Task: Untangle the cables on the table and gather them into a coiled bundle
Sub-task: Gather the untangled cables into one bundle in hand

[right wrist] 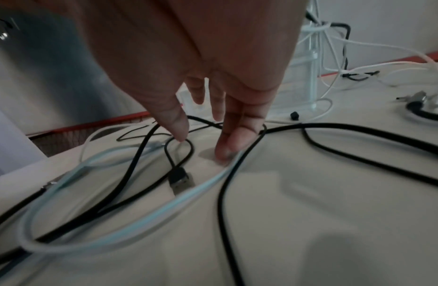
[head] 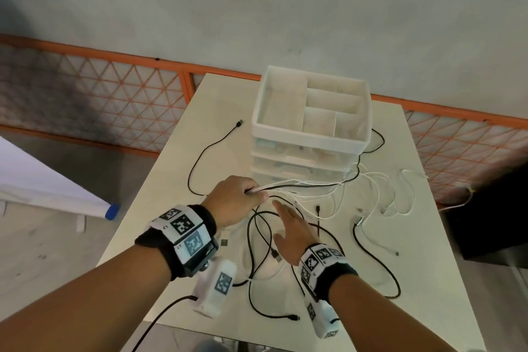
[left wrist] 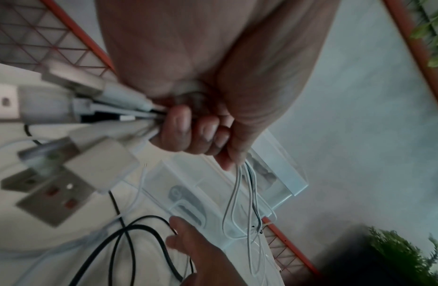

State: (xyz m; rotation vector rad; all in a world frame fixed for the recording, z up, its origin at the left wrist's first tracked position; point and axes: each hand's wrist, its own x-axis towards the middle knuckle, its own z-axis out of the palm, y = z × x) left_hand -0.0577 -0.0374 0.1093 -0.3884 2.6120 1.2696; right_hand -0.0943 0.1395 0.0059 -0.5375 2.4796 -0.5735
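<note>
Black and white cables [head: 328, 217] sprawl tangled over the white table [head: 428, 280]. My left hand [head: 243, 194] grips a bunch of white and black cables [head: 300, 186] that stretch right toward the drawer unit. The left wrist view shows its fingers [left wrist: 188, 135] curled round the strands, with USB plugs [left wrist: 56, 185] sticking out behind the fist. My right hand [head: 291, 233] hovers open over black loops in the middle. In the right wrist view its fingertips [right wrist: 227, 147] reach down beside a black USB plug [right wrist: 181, 181] and a pale blue-white cable [right wrist: 115, 228].
A white plastic drawer unit with a divided top tray [head: 311, 114] stands at the table's far side. An orange mesh fence [head: 114, 94] runs behind. A dark box [head: 491, 223] sits past the table's right edge. White sensor units [head: 217, 283] hang under my wrists.
</note>
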